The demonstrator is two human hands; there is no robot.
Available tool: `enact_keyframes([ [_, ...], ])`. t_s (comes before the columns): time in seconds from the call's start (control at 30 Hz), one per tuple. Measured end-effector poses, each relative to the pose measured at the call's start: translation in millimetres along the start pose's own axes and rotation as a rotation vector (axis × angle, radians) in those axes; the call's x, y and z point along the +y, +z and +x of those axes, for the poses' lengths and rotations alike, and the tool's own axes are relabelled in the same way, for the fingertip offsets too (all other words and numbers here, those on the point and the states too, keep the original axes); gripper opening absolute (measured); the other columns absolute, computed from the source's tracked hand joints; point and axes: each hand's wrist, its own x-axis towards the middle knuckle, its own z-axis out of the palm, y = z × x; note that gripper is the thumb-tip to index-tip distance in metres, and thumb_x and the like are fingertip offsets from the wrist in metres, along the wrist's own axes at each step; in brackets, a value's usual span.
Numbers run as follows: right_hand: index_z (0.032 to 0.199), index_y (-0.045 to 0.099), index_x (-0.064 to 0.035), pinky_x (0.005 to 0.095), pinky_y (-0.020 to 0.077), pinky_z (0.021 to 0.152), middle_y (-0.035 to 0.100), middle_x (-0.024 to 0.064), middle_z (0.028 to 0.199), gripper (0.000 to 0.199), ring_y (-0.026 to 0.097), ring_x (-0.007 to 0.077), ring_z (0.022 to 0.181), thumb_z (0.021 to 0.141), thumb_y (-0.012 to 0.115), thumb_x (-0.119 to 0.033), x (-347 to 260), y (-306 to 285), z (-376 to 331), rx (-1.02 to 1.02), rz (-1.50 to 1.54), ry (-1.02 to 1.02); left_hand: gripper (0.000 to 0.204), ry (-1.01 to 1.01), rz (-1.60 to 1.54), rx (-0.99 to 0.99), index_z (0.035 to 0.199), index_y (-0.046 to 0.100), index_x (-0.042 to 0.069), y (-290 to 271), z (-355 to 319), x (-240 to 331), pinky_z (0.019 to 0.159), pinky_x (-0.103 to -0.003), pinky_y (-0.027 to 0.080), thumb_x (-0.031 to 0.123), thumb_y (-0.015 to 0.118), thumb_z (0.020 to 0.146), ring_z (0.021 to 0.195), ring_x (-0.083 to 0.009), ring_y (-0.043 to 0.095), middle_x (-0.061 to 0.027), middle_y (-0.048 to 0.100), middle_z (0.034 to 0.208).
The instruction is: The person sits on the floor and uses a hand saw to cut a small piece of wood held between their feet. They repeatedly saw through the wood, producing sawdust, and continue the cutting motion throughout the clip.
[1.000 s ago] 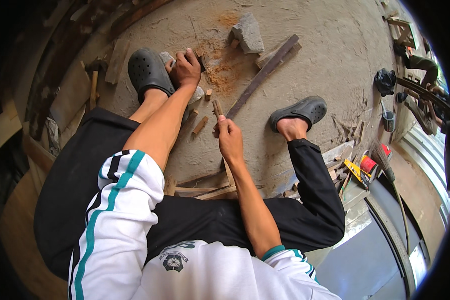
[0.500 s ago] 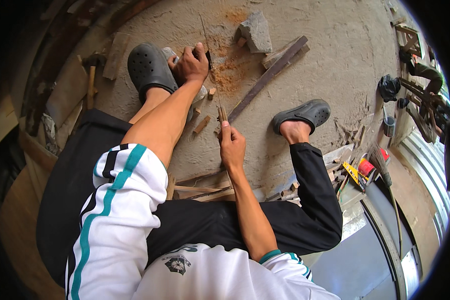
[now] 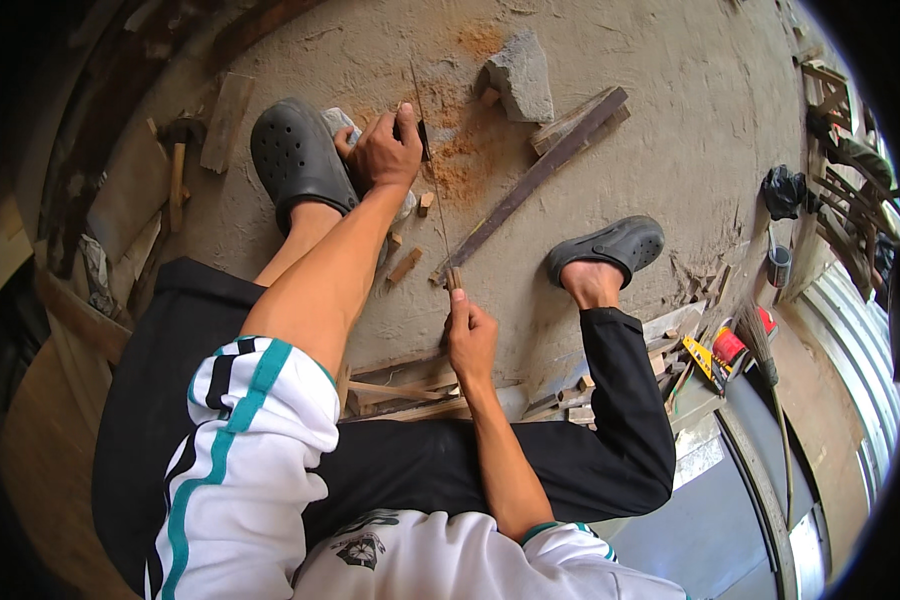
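My right hand (image 3: 472, 338) is wrapped round the wooden handle (image 3: 454, 278) of a hand saw. Its thin blade (image 3: 437, 205), seen nearly edge-on, runs away from me past my left hand (image 3: 386, 152). That hand is closed on a small dark workpiece (image 3: 424, 140), whose end shows beside the blade; its kind is unclear and the rest is hidden by my fingers. Below the left hand, partly covered, lies a pale stone-like block (image 3: 407, 205), next to my left foot in a dark clog (image 3: 295, 150). Orange sawdust (image 3: 460, 165) is scattered right of the blade.
A grey stone block (image 3: 521, 80) and a long dark wooden strip (image 3: 545, 175) lie ahead to the right. Small wood offcuts (image 3: 405, 266) sit near the saw. At left is a hammer (image 3: 178, 175). A broom (image 3: 760, 345) and yellow tool (image 3: 703, 362) lie at right.
My right hand has drawn the saw back toward me, so its handle sits nearer. My left hand keeps its hold; the whole view has shifted slightly.
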Motion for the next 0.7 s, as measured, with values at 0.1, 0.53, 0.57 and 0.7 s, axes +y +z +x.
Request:
enact_keyframes([
  [0.1,0.065,0.053,0.0044,0.0356,0.0346,0.051,0.042,0.007,0.053,0.061,0.038,0.0143,0.054,0.099,0.054,-0.047,-14,-6,15,-0.03,-0.1,0.116,0.052,0.021,-0.007,0.051,0.084,0.071,0.008,3,0,1,0.103,-0.046,0.026,0.05,0.044,0.099,0.083,-0.0293,0.064,-0.0122,0.071,0.082],
  [0.53,0.071,0.059,0.007,0.0408,0.0384,0.053,0.045,0.0168,0.053,0.062,0.042,0.0199,0.053,0.099,0.053,-0.048,-26,-12,24,-0.024,-0.102,0.009,0.05,0.063,-0.008,0.135,0.082,0.072,0.008,13,3,-4,0.101,-0.046,0.027,0.049,0.047,0.098,0.086,-0.0269,0.064,-0.0117,0.071,0.084],
  [0.57,0.072,0.06,0.0071,0.0407,0.0389,0.054,0.046,0.0174,0.053,0.062,0.043,0.0201,0.053,0.099,0.052,-0.048,-37,-2,45,-0.029,-0.083,-0.004,0.051,0.061,-0.014,0.144,0.083,0.072,0.008,12,3,-2,0.101,-0.045,0.027,0.049,0.047,0.098,0.087,-0.0268,0.065,-0.0121,0.071,0.084],
  [0.7,0.072,0.062,0.0066,0.0409,0.0391,0.054,0.047,0.0174,0.054,0.061,0.043,0.0192,0.053,0.099,0.052,-0.048,-12,-5,27,-0.016,-0.099,-0.041,0.052,0.041,0.014,0.068,0.083,0.072,0.008,8,1,4,0.103,-0.045,0.027,0.05,0.045,0.098,0.086,-0.027,0.064,-0.0125,0.071,0.084],
])
